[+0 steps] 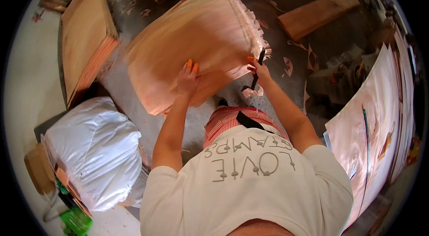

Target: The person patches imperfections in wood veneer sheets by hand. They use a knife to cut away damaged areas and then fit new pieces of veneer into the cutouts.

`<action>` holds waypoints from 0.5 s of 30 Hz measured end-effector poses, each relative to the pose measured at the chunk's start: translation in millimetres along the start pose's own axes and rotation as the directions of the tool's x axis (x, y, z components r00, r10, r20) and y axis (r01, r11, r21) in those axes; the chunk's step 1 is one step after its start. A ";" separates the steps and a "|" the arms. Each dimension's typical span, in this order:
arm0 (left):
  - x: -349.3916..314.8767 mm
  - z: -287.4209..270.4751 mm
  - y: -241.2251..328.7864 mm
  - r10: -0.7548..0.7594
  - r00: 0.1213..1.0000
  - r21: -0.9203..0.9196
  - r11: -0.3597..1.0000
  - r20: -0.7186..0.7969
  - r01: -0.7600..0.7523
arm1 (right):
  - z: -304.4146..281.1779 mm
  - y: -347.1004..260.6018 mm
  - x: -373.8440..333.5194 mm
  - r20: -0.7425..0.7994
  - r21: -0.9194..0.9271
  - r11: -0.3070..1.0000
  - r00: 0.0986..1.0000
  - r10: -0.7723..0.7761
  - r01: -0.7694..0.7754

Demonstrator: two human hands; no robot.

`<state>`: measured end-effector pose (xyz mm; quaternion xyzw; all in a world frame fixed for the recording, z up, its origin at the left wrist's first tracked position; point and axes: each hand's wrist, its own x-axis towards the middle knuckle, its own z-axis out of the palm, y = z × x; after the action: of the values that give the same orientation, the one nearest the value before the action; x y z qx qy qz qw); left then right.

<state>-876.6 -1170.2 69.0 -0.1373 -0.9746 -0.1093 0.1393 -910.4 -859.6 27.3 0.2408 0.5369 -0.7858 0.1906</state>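
Note:
A thick stack of thin wood veneer sheets lies in front of me, its right edge ragged and splintered. Flat on the near part of the top sheet rests my left hand, fingers stretched out, with orange covers on two fingertips. My right hand is at the stack's near right corner, closed around a long, narrow black tool that slants along the edge. Its exact kind I cannot make out. Orange also shows on the right fingertips. A torn scrap of veneer hangs just below the tool.
Another veneer stack leans at the left, above a white stuffed sack. A wooden board lies at the far right. Large upright veneer sheets stand at my right. Torn scraps litter the floor.

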 end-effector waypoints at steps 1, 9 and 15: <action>5.6 1.6 -4.9 0.036 0.999 -0.059 0.998 -0.034 -0.038 | -0.7 0.5 -1.2 -0.037 0.017 1.000 0.999 0.012 -0.011; 35.2 -10.3 -57.6 -0.401 0.909 -0.497 0.769 0.113 0.401 | -18.5 8.3 -26.1 -0.235 0.125 0.992 0.971 0.035 -0.006; 80.9 -112.8 -99.8 -0.461 0.844 -0.427 0.844 -0.274 0.323 | -34.7 39.3 -55.1 -0.314 0.100 0.989 0.940 0.131 -0.104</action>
<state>-953.8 -1273.0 181.6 0.0680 -0.9003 -0.3385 0.2650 -837.7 -838.7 19.3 0.4043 0.5125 -0.7450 0.1373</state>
